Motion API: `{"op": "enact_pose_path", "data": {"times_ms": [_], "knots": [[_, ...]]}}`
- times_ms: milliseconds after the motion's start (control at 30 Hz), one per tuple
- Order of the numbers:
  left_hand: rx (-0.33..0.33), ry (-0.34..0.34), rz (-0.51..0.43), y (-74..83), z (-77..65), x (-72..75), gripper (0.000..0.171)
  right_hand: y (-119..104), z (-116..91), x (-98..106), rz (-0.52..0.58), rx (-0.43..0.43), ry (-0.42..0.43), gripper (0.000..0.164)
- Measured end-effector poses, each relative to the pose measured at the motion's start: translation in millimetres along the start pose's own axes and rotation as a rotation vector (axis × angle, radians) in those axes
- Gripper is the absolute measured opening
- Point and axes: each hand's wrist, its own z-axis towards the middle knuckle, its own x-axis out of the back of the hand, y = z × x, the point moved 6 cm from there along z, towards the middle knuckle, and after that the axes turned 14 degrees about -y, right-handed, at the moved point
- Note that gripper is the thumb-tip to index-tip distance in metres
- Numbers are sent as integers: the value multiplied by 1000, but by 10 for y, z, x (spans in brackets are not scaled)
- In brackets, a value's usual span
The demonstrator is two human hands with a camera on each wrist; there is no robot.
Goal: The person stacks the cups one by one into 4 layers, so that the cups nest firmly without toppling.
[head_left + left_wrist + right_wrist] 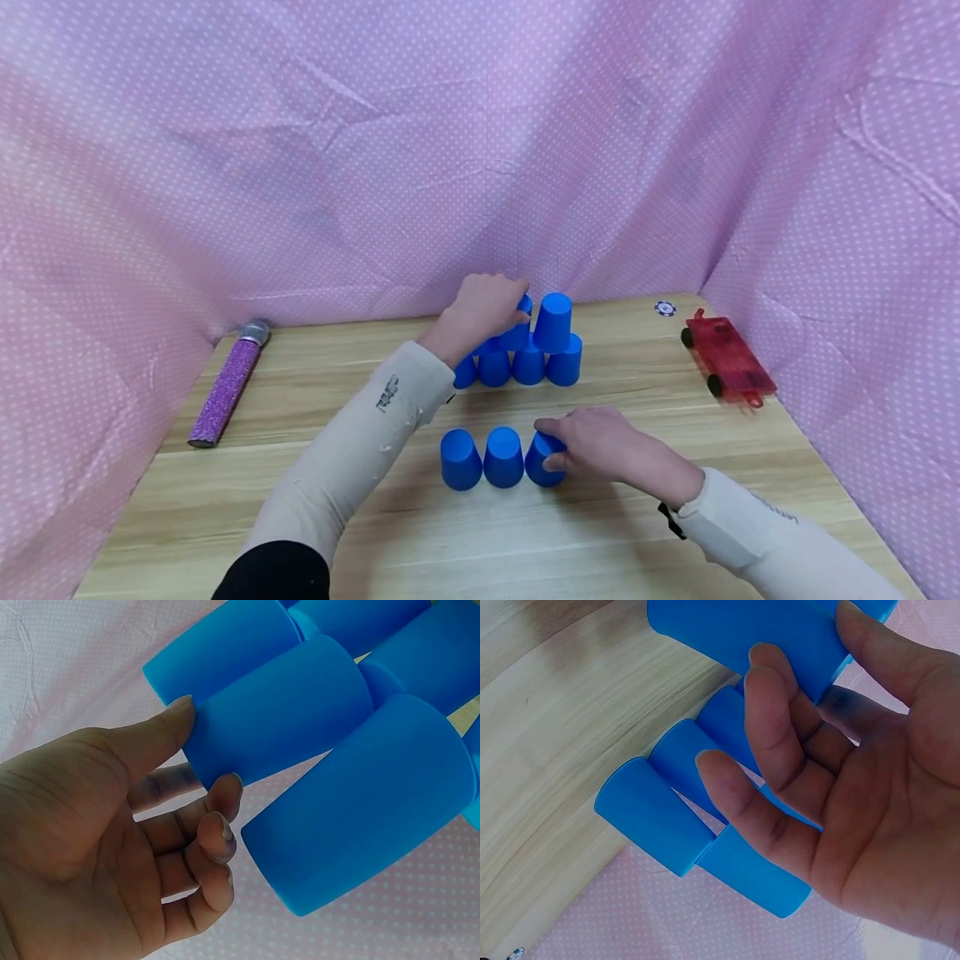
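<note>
Two tiers of upside-down blue cups stand at the back, the lower tier with several cups (564,361). My left hand (483,307) pinches the middle upper cup (281,709) near its narrow end, thumb on one side and fingers on the other. Beside it are another upper cup (225,649) and the right upper cup (553,322). Nearer me, three upside-down blue cups form a row: a left one (461,459), a middle one (503,457) and a right one (542,460). My right hand (600,446) grips the right one by its upper part.
A purple glittery microphone (228,387) lies at the left on the wooden table (300,367). To the right are a red toy cart (727,358) with black wheels and a poker chip (665,308). Pink dotted cloth (480,150) encloses the back and sides.
</note>
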Motion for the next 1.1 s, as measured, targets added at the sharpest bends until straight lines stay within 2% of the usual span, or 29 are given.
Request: {"op": "enact_pose_path", "data": {"times_ms": [400, 733, 900, 1033, 1100], "knots": [[34, -13, 10, -74, -25, -29, 39, -44, 18, 9, 2, 11, 0, 55], [18, 1, 11, -99, -85, -12, 37, -50, 38, 4, 4, 8, -7, 56], [-12, 52, 37, -46, -245, 82, 36, -28, 22, 2, 3, 10, 0, 56], [-63, 76, 41, 9, -462, 139, 37, -9, 9, 9, 9, 10, 0, 56], [-93, 64, 31, 18, -590, 129, 39, -6, 10, 15, 14, 13, -2, 56]]}}
